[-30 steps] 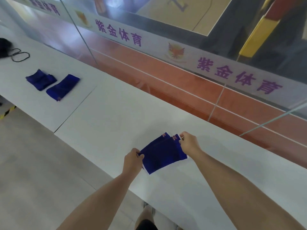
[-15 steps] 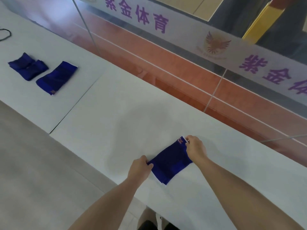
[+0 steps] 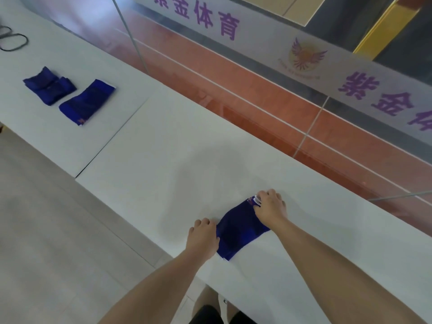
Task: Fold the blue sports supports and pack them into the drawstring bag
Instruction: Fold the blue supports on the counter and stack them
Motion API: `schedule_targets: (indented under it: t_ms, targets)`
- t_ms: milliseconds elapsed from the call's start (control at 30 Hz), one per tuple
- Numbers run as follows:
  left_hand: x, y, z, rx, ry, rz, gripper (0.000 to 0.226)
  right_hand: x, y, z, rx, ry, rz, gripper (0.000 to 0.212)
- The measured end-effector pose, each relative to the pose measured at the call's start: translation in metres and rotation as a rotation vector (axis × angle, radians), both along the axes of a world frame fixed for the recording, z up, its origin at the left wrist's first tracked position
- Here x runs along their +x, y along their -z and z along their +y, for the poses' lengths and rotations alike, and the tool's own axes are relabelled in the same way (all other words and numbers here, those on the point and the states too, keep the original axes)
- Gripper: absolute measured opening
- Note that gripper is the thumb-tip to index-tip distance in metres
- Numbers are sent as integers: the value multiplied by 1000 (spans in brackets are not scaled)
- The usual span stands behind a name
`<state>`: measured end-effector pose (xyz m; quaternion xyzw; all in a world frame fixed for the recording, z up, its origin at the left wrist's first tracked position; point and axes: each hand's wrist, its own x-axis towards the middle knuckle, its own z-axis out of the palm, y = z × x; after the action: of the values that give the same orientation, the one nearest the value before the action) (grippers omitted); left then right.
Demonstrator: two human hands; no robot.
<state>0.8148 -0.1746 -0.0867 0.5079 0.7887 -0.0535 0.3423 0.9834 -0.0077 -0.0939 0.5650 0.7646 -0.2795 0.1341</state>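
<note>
A blue sports support (image 3: pixel 240 228) lies flat on the white table (image 3: pixel 163 160), close to its front edge. My left hand (image 3: pixel 203 237) pinches its near left end with curled fingers. My right hand (image 3: pixel 270 208) grips the far end, where an orange logo and a white label show. Two more blue supports lie far to the left: a folded one (image 3: pixel 50 85) and a longer one (image 3: pixel 86 101). A black cord loop (image 3: pixel 12 42) lies at the top left; I cannot see the bag itself.
A glass wall (image 3: pixel 257 73) with purple lettering runs along the table's far side. A seam (image 3: pixel 112 139) splits the tabletop into two panels. Grey floor (image 3: pixel 58 230) lies to the left below the table edge.
Both hands have lowered the blue support from just above the table onto its surface, and it now lies flat. The two supports at the left have not moved.
</note>
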Motion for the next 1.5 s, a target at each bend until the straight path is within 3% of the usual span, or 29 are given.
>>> schedule_targets:
  t_ms: [100,267,767,900,1033,1167,1333,1500]
  targets:
    - [-9,-15,-2,3,-93,-54,27,0,-11,-3,-14,59,62,7]
    - [-41,-54,-8,70,-147,-7,9,-30,-47,2,-50,102,212,13]
    - [-258,-109,-75,122,-175,121,23,-267,-126,-42,28,-116,293,20]
    - [-343,-122,-101,185,-297,20,22,-349,-137,-67,54,-101,301,30]
    - [-408,-139,-115,311,-548,-107,11,-410,-146,-82,49,-69,305,28]
    - [-449,-145,-106,402,-714,-248,16,-450,-147,-76,67,-37,301,28]
    - [-483,-133,-73,430,-768,-284,12,-487,-136,-41,83,-48,270,44]
    - [-515,-108,-36,382,-811,-271,11,-526,-104,1,74,-94,225,38]
